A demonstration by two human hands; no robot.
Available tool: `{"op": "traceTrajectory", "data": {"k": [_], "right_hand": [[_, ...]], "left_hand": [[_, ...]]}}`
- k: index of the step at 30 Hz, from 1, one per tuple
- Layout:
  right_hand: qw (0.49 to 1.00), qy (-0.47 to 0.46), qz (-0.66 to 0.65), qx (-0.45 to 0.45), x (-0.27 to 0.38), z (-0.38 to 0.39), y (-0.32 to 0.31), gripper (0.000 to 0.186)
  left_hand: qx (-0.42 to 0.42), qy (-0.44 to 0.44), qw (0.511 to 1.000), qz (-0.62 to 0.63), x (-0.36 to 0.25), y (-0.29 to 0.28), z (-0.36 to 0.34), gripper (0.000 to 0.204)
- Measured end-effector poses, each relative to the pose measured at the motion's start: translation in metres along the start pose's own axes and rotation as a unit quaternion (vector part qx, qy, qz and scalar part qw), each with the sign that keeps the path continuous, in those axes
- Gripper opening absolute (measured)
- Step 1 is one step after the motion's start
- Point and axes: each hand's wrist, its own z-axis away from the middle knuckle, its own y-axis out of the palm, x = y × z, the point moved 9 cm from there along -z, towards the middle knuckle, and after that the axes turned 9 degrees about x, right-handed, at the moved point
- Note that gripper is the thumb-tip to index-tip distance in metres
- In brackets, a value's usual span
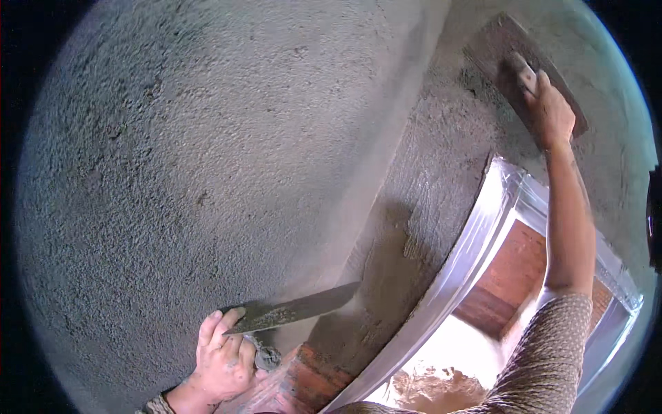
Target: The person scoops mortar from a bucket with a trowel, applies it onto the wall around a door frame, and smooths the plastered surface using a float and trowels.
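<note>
My right hand (552, 114) is closed round the handle of a rectangular plastering trowel (502, 48), high at the right. The flat plate lies on or very close to the grey plastered wall (448, 124); the exact contact cannot be made out. At the lower left, my left hand (224, 362) grips a second tool, a trowel with a long tapering blade (296, 308). Its tip points right, toward a strip of darker, wet-looking plaster (386, 269). A grey, mortar-smeared end of the tool shows beneath my fingers.
A window frame wrapped in shiny plastic film (476, 214) stands below my right arm, with reddish brick (507, 262) seen through the opening. Bare orange brick (310, 379) shows at the bottom. A large rough grey plaster surface (207, 172) fills the left, ending at a long straight corner.
</note>
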Motion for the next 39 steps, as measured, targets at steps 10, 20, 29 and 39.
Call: {"op": "traceTrajectory", "data": {"k": [10,20,29,39], "right_hand": [[0.680,0.116,-0.636,0.348,0.113,0.275,0.032,0.052],[0.578,0.176,-0.680,0.416,0.163,0.513,0.036,0.035],[0.384,0.317,-0.732,0.464,0.154,0.545,0.026,0.039],[0.492,0.379,-0.680,0.389,0.160,0.538,0.049,0.034]], "left_hand": [[-0.061,-0.024,0.997,0.045,0.000,-0.019,-0.003,0.029],[-0.005,-0.042,0.990,0.138,0.002,0.001,0.015,0.034],[-0.008,-0.024,0.993,0.111,0.004,0.013,0.029,0.033],[-0.005,-0.002,0.997,0.082,0.004,0.023,0.036,0.043]]}}
